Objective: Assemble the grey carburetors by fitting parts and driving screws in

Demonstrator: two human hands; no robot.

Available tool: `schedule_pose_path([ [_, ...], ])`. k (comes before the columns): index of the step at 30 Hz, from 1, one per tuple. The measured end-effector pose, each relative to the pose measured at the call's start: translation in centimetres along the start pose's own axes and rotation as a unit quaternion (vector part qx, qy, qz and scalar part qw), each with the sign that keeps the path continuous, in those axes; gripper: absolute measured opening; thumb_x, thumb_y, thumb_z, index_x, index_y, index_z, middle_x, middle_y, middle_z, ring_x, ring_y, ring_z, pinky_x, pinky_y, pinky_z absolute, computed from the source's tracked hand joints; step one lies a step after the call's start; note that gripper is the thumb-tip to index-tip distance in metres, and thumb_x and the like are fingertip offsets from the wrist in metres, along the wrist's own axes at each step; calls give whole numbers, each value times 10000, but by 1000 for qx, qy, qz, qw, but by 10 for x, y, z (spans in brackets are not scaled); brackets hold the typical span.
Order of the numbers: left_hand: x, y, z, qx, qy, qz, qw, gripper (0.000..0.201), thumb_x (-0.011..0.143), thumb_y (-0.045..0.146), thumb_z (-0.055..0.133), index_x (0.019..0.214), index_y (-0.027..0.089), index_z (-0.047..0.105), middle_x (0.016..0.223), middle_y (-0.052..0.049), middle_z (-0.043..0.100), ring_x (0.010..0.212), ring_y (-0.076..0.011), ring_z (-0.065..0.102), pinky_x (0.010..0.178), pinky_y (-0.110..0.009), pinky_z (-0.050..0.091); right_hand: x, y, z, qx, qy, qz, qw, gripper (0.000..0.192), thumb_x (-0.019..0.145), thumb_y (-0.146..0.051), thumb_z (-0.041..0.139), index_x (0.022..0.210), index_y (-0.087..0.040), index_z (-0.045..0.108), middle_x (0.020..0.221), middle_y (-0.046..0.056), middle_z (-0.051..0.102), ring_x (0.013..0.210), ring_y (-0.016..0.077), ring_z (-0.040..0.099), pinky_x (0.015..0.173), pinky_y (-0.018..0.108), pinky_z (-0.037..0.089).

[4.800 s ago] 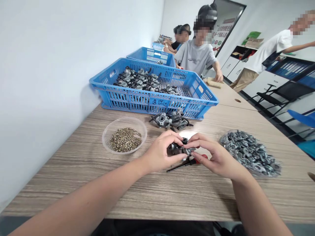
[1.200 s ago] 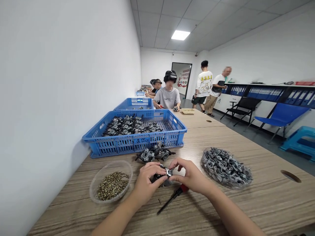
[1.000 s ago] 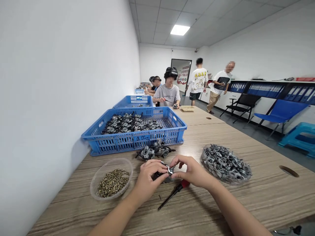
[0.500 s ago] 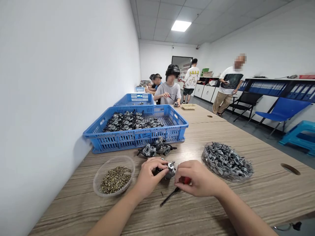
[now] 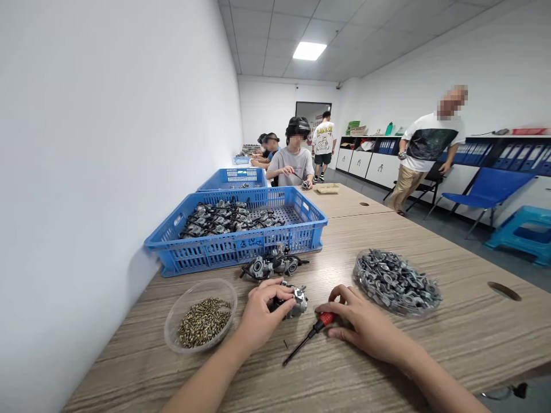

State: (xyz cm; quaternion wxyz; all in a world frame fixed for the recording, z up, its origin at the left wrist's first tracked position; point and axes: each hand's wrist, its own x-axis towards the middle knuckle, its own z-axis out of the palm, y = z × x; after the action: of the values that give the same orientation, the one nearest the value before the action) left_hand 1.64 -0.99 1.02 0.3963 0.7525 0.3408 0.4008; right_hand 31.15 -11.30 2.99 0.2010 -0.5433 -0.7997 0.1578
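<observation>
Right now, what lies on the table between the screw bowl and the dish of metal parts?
In the head view: the left hand gripping a carburetor, the right hand on a red-handled screwdriver, one loose screw.

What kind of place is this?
Probably a small assembly workshop: a blue crate of metal parts, a bowl of screws, a screwdriver under the right hand, and other seated people working along the long table.
</observation>
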Motion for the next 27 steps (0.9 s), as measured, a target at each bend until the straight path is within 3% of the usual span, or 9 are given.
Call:
schedule_pose_path([
  [2, 0, 0, 0, -3, 5, -4, 1000, 142, 922, 408, 845, 908, 267, 848, 1223, -97, 874, 1451, -388, 654, 1254, -631, 465, 0, -1, 5, -9, -5, 11, 1000, 242, 1073, -384, 746, 1298, -339, 821, 1320, 104, 658, 1232, 314, 648, 1089, 454, 547],
  [5, 0, 0, 0, -17, 10, -6, 1000, 141, 904, 410, 845, 901, 269, 852, 1207, -94, 878, 1438, -386, 659, 1245, -612, 470, -3, 3, -8, 8, -29, -6, 1000, 187, 1094, -373, 708, 1210, -273, 814, 1268, 104, 703, 1189, 300, 670, 1046, 422, 545],
  [8, -1, -2, 0, -34, 10, -5, 999, 134, 904, 405, 837, 902, 272, 859, 1203, -92, 878, 1432, -374, 660, 1231, -588, 483, -5, 6, -42, 48, -50, -27, 997, 246, 1124, -458, 678, 1211, -264, 803, 1163, 83, 764, 1066, 261, 716, 948, 373, 550],
  [10, -1, -3, 0, -40, 11, -3, 999, 133, 902, 404, 837, 914, 275, 866, 1205, -93, 877, 1430, -372, 658, 1230, -583, 481, -4, 3, -70, 63, -25, -51, 996, 260, 1132, -479, 676, 1217, -268, 802, 1138, 75, 785, 1038, 243, 732, 927, 357, 542],
  [14, 0, -4, 1, -42, 15, -1, 999, 149, 900, 414, 845, 928, 269, 866, 1199, -103, 874, 1417, -379, 661, 1231, -588, 469, 14, -14, -121, 80, 132, -120, 981, 182, 1112, -412, 717, 1064, -243, 766, 926, 37, 763, 803, 190, 688, 737, 321, 508],
  [18, -1, -3, 1, -48, 18, -3, 999, 153, 899, 399, 848, 947, 254, 853, 1206, -113, 866, 1413, -369, 663, 1227, -561, 468, 53, -41, -150, 87, 355, -223, 904, 287, 1148, -367, 644, 894, -234, 659, 720, 0, 598, 631, 160, 516, 612, 334, 394],
  [21, -3, -2, 0, -49, 18, -13, 999, 127, 891, 371, 856, 937, 254, 840, 1194, -111, 867, 1418, -369, 656, 1214, -554, 472, 84, -66, -155, 78, 430, -292, 851, 344, 1158, -386, 613, 853, -228, 625, 780, 25, 568, 702, 177, 516, 654, 363, 398],
  [23, -3, 0, -1, -50, 17, -23, 998, 106, 890, 355, 860, 921, 258, 831, 1186, -104, 870, 1422, -370, 647, 1209, -559, 472, 101, -81, -148, 104, 415, -312, 848, 296, 1163, -390, 607, 912, -233, 621, 841, 35, 598, 725, 180, 549, 667, 371, 424],
  [27, -4, 3, -1, -54, 11, -32, 998, 91, 888, 351, 870, 901, 272, 826, 1172, -85, 877, 1422, -362, 632, 1219, -566, 464, 126, -94, -116, 196, 379, -339, 839, 105, 1195, -306, 549, 1100, -262, 552, 756, -32, 615, 613, 145, 563, 619, 347, 435],
])
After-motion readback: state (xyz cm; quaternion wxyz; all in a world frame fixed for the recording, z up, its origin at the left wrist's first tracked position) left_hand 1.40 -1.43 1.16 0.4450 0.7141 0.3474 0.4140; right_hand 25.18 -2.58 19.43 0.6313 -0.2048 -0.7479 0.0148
